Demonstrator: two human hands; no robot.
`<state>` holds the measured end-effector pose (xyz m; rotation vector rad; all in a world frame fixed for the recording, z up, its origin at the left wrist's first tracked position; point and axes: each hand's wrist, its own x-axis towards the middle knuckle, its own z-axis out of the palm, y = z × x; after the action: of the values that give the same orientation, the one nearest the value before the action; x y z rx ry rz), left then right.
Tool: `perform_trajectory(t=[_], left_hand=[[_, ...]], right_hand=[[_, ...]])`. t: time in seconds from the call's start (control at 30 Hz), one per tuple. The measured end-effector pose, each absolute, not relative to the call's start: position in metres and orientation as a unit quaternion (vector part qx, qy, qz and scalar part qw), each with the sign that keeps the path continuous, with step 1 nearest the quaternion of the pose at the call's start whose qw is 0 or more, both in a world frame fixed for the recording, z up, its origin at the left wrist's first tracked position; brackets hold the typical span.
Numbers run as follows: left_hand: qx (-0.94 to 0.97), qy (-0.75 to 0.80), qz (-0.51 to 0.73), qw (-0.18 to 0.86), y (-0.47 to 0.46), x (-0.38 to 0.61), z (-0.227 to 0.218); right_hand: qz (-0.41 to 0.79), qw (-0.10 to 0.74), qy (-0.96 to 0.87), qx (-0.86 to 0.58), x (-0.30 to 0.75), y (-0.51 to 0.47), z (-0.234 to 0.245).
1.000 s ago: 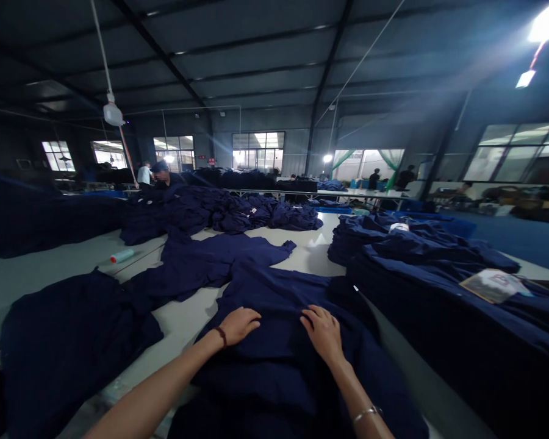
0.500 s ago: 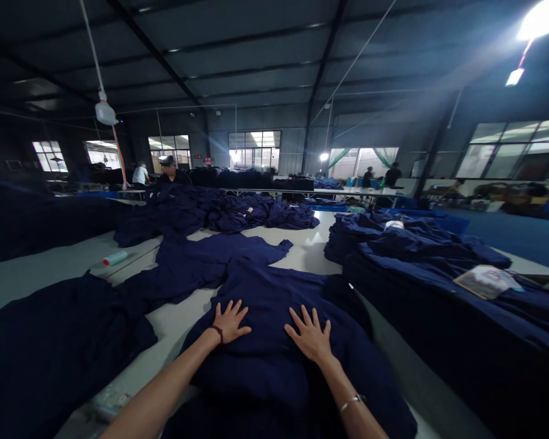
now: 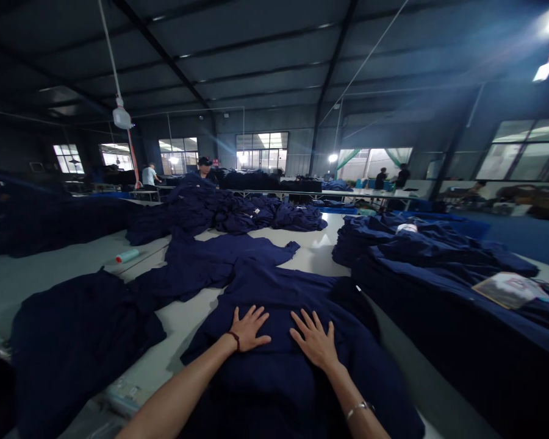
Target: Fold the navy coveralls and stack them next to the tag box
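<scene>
So we've got our left hand (image 3: 250,328) and right hand (image 3: 315,338) side by side, palms down, fingers spread on the navy garment (image 3: 281,360) right in front of us. Nothing's pinched or gripped; it's just 2 open hands resting on cloth, thumbs pointing in with a small gap between them.

Looks to us like a smoothing or flattening step. Our guess is that the next move calls for light, even pressure if the palms slide, or for fingertips to catch an edge if the cloth has to shift.

Room-wise: the garment lies on the pale table (image 3: 187,308), and its top end meets another navy piece (image 3: 210,253) beyond it, so we'd watch for dragging that along. To the left there's a bare strip of tabletop, then a dark navy piece (image 3: 80,341). A teal thread cone (image 3: 127,255) sits farther off, well clear of our hands. On the right, a narrow pale strip runs beside the tall navy stack (image 3: 421,299), tightest up near the small white tag (image 3: 357,288). The near edge is too dark to make out.
</scene>
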<state>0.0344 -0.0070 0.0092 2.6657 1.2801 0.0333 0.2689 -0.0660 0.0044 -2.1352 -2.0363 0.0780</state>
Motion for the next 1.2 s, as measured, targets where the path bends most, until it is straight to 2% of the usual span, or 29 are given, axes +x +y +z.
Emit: perform_trajectory(t=[0.1,0.17,0.27,0.37,0.57,0.77,0.93,1.07,1.2], left_hand=[[0.89,0.445,-0.006,0.105,-0.008,0.049,0.023],[0.895,0.435,0.027,0.093,-0.012,0.065,0.031],[0.925,0.355,0.09,0.096,-0.019,0.093,0.033],[0.943,0.3,0.089,0.113,-0.029,0.115,0.023],[0.937,0.328,0.056,0.101,-0.037,0.123,0.002],[0.927,0.356,0.0,0.12,-0.033,0.135,0.015],[0.943,0.311,0.074,0.089,-0.045,0.18,0.028],[0.954,0.268,0.082,0.107,-0.061,0.211,0.017],[0.952,0.278,0.101,0.079,-0.07,0.217,-0.002]], right_hand=[[0.026,0.102,-0.677,-0.728,0.271,-0.069,0.015],[0.0,0.108,-0.651,-0.751,0.275,-0.073,0.019],[-0.025,0.098,-0.607,-0.788,0.285,-0.082,0.018],[-0.025,0.082,-0.599,-0.796,0.296,-0.09,0.007],[-0.015,0.074,-0.602,-0.795,0.304,-0.096,-0.007],[0.013,0.077,-0.603,-0.794,0.303,-0.095,0.002],[-0.052,0.08,-0.583,-0.807,0.31,-0.099,0.012],[-0.07,0.069,-0.559,-0.824,0.326,-0.111,0.007],[-0.053,0.073,-0.558,-0.825,0.337,-0.122,-0.004]])
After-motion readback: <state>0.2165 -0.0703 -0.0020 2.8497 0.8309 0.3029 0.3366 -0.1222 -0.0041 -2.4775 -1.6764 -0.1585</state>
